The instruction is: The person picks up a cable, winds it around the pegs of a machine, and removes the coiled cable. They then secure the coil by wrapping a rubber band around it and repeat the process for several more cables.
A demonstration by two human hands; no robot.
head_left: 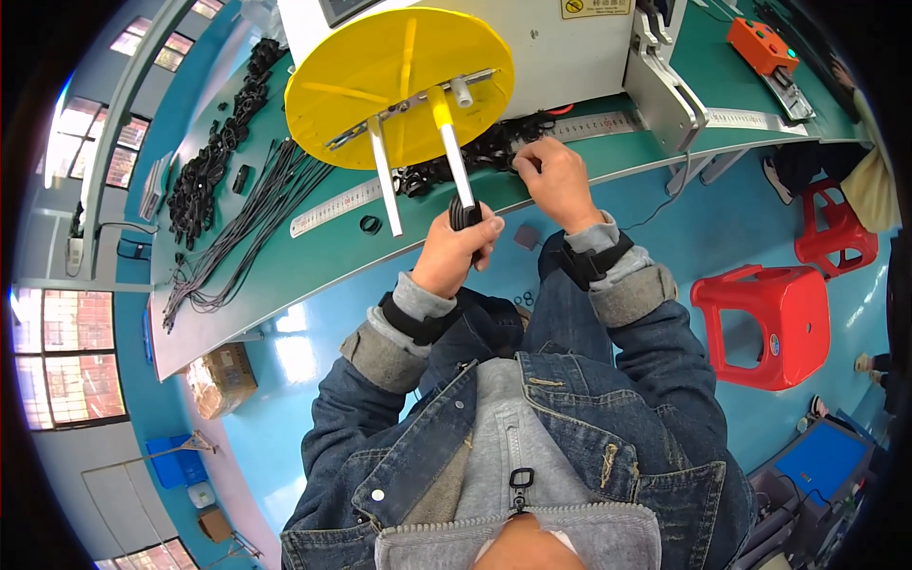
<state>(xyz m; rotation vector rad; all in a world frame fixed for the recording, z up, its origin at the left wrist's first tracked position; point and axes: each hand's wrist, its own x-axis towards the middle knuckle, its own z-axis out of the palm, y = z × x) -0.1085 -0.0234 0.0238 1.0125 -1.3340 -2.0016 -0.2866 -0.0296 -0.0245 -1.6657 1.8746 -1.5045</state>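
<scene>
My left hand (454, 249) is closed around a small bundle of black cable (463, 215) at the lower end of a metal rod (457, 169). That rod and a second rod (385, 180) stick out from a yellow disc (332, 104) on a white machine (541, 66). My right hand (559, 185) is raised at the table's edge with its fingers curled together in a pinch. Whatever the fingertips hold, if anything, is too small to make out. Just behind that hand, a heap of black cable ties or cords (484, 155) lies beneath the disc.
Long black cables (237, 223) and a pile of black coils (198, 195) cover the green table's left side. Steel rulers (337, 207) run along its front. An orange button box (762, 45) sits far right. Red stools (769, 328) and another person's sleeve (874, 180) are at right.
</scene>
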